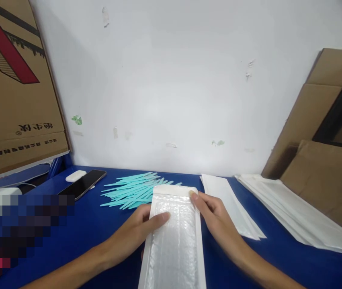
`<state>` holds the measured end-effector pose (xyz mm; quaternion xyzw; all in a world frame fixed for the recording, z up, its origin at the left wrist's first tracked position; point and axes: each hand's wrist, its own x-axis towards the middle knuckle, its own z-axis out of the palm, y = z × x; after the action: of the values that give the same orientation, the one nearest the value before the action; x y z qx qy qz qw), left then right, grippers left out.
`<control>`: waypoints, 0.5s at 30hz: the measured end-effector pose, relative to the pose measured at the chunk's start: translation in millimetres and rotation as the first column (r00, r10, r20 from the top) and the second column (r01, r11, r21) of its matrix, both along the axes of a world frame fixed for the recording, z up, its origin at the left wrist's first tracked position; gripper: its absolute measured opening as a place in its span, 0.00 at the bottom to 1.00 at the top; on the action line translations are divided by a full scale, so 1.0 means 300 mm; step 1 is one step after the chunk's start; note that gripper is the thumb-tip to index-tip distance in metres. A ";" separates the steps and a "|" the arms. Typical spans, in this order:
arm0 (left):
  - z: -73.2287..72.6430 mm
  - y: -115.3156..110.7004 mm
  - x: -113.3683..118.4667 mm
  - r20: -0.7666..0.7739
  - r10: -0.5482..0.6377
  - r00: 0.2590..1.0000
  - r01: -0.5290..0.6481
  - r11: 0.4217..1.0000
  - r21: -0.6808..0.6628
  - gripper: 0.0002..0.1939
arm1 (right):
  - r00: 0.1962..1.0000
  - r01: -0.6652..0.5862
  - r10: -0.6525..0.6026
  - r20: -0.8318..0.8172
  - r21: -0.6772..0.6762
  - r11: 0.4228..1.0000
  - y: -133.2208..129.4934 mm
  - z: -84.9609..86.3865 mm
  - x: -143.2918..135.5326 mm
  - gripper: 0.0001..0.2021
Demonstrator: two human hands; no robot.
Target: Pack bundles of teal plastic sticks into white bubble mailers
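- Our L hand (143, 226) is clamped on the L edge of a padded envelope (177, 245), thumb flat on its front, other fingers tucked behind.
- Our R hand (214, 210) is pinching the same envelope at its top R corner, thumb on the white strip (173, 190) along the top.
- Envelope's front & center before us, bubbly shiny side facing us, white borders down both sides; bottom end runs out of view, so can't tell if it touches the bench (80, 237).
- Just behind it, a messy pile of teal sticks (130, 190), partly hidden by the envelope's top.
- To R of our R hand, a small stack of white envelopes (229, 204), slightly fanned.
- Farther R, a bigger white stack (291, 218) beside brown cardboard (327, 180).
- On L, dark phone (88, 182) lying flat, small white case (76, 176) just beside it.
- Big printed box (14, 104) far L, lettering upside down; white wall (171, 80) w/ tape scraps at back.
- Lower L corner's pixelated, can't make it out.
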<state>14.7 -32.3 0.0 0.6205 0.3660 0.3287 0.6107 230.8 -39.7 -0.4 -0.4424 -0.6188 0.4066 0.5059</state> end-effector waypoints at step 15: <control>-0.016 0.024 -0.010 0.163 0.139 0.977 -0.138 0.990 -0.016 0.08 | 0.996 -0.077 0.079 -0.051 0.026 0.997 0.001 0.013 0.021 0.14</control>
<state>11.8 -25.0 -4.7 0.5630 0.3576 0.4196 0.6157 237.0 -39.3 3.4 -0.4012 -0.6271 0.4299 0.5108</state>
